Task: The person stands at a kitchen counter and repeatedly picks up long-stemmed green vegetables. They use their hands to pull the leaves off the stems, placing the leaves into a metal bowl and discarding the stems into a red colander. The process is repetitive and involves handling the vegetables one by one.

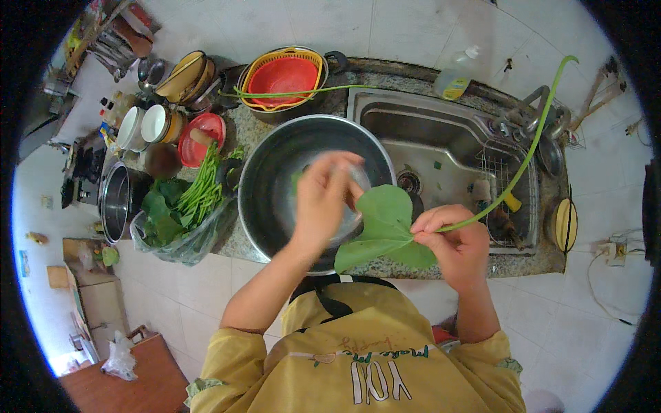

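plainly, the broad, lobed green leaf (382, 227) hung between the two hands over the near right rim of the large round stainless-steel basin (265, 172), its long, smooth green stalk (529, 160) running up and rightward across the metal sink (430, 148). the right hand (454, 241), nearer the join of leaf and stalk, pinched it between closed thumb and forefinger, while the left hand (327, 199) was just left of the blade, fingers partly curled. blur made it impossible to tell whether that left hand touched or held anything, and it hid part of the basin's middle.
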A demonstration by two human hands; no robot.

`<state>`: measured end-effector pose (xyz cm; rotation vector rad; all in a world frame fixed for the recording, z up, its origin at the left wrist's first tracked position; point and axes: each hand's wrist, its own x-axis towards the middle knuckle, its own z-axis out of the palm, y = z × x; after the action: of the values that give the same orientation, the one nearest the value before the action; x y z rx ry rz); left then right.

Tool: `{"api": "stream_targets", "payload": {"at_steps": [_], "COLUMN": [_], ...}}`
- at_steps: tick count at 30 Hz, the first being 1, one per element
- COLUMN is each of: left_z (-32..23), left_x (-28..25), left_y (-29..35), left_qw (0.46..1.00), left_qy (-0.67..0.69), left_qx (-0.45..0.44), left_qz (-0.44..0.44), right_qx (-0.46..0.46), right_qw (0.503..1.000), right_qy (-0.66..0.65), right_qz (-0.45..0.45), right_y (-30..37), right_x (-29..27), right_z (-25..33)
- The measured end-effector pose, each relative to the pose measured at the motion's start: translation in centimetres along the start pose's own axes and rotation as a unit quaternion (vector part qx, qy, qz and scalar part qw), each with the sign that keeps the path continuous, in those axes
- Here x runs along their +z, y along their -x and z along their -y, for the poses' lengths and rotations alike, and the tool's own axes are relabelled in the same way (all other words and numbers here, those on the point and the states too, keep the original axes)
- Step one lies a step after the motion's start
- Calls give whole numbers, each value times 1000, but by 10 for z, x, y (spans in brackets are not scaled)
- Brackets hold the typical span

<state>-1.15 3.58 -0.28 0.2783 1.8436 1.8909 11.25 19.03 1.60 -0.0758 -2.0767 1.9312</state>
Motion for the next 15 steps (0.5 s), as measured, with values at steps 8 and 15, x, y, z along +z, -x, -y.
{"api": "stream_targets", "payload": {"at_steps": [8, 15], "left_z": [-1, -28], "left_x": [6, 14], "left_y": [-21, 21], "left_qw": [980, 957], "left_qy": [65, 55], "left_qx": [18, -35], "left_qz": [188, 284], "right_qx": [-23, -98], "right_qw": [993, 980], "right_qy": [-74, -44], "right_qz": [-94, -168], "right_y": [11, 14], "right_x": [-33, -32], "right_z": [-7, -3]}}
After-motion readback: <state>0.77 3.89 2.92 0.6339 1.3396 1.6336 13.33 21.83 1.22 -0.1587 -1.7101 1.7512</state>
